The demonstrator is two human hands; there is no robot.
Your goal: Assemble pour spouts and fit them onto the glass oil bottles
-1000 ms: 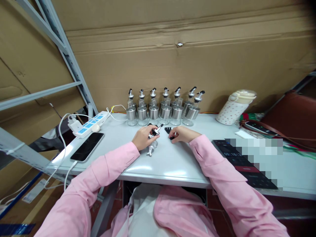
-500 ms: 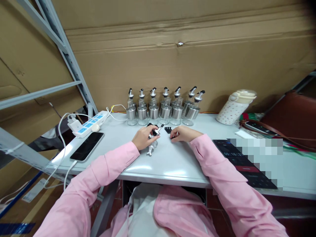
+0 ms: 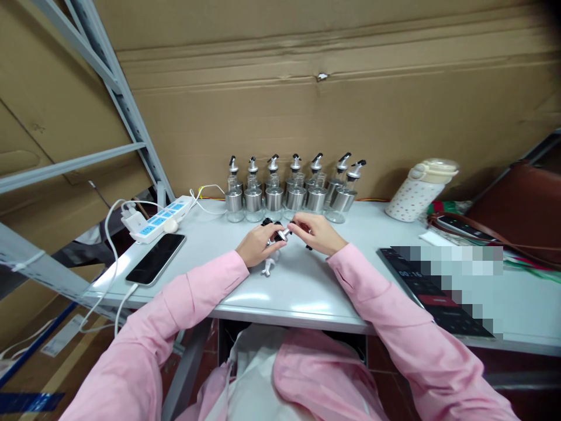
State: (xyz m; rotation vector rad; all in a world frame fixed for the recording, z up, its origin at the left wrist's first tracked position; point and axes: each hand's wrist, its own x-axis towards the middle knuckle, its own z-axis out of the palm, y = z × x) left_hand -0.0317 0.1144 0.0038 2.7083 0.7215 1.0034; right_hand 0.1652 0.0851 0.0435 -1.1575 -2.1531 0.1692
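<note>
My left hand (image 3: 258, 244) grips a silver pour spout (image 3: 284, 234) between thumb and fingers, just above the table. Across from it, my right hand (image 3: 319, 232) is closed in a pinch at the spout's tip, where a bit of black shows; the fingers partly hide it. More silver spouts (image 3: 269, 266) lie beneath my left hand, with black stopper parts (image 3: 266, 222) behind its fingers. A small black piece (image 3: 309, 247) peeks out below my right hand. Beyond both hands stand glass bottles with metal sleeves (image 3: 274, 199), the front ones mostly open-necked, the rear ones topped with spouts.
To the left are a phone (image 3: 156, 259) on a cable and a white power strip (image 3: 164, 219). A tilted spotted tumbler (image 3: 414, 193), a brown bag (image 3: 521, 213) and a dark tablet (image 3: 432, 292) showing a timer occupy the right side.
My right hand has lifted from the small black pieces on the table and moved left to the spout's tip. My left hand keeps its hold in about the same place.
</note>
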